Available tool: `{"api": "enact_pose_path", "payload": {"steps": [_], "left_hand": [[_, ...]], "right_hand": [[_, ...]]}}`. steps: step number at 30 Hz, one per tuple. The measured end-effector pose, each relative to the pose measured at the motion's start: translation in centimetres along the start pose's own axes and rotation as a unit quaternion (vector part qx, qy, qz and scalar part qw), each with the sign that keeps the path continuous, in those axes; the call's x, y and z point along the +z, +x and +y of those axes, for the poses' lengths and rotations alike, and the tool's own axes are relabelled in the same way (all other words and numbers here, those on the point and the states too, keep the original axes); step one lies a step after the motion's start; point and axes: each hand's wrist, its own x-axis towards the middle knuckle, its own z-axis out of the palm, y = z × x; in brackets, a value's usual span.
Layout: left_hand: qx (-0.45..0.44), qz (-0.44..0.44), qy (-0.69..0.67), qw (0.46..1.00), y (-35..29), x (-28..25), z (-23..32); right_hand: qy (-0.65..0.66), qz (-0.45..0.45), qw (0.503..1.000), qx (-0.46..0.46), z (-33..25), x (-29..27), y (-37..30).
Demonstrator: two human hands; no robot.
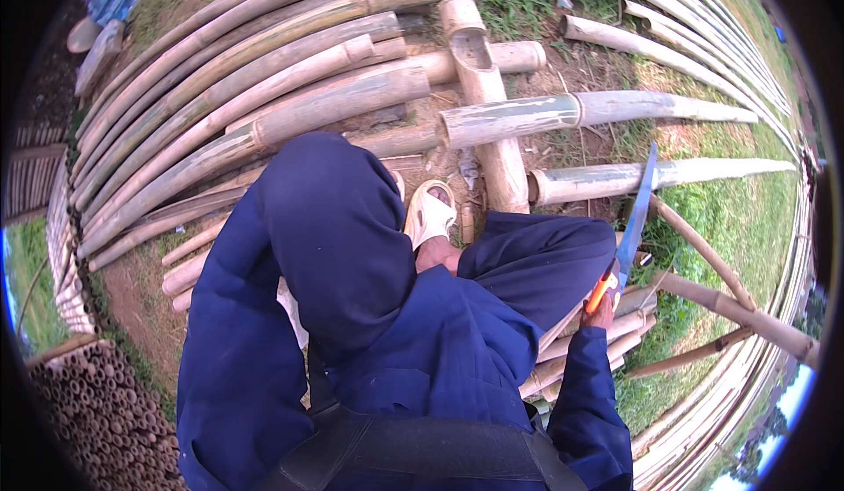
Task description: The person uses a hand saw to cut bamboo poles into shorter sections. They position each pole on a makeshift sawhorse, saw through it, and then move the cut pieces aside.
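Grip of the right hand (598,313): closed about the handle of a saw (636,218), which is held just beyond the right knee (589,243). The handle is orange and black; the blue blade points away from the person, leaning slightly right. Its upper part overlaps a pole (607,181) in view; whether the two touch cannot be determined.

Right arm: the dark blue sleeve (587,394) enters from the lower edge and runs nearly straight forward to the wrist, low at the person's right side. Left arm: the sleeve (233,350) lies along the outside of the raised left knee (338,201); the left hand is out of sight, so its grip cannot be told.

Between the legs, one foot wears a pale sandal (429,217). Ahead of it lies a notched log (492,130), its cut-out facing up. A second pole (527,120) lies across this log, its open end toward the left. Stacked poles (237,78) fill the left side.

Containers: a blue bag (110,3) and a translucent bag (98,58) lie at the far left; contents cannot be made out.
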Motion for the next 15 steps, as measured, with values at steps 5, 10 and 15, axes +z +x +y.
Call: {"api": "enact_pose_path", "payload": {"steps": [5, 10, 15], "left_hand": [[-0.063, -0.100, 0.039, 0.992, -2.2, 0.1, -4.2], [-0.101, 0.051, 0.046, 0.993, -2.4, -1.3, -7.1], [-0.168, 0.038, 0.078, 0.982, 0.3, -12.4, -8.6]], "right_hand": [[0.077, -0.074, 0.994, 0.039, -2.2, 4.9, -1.7], [0.080, -0.128, 0.988, 0.004, -6.3, 6.7, -1.3], [0.080, -0.150, 0.985, -0.022, -8.2, 7.0, 0.3]]}}
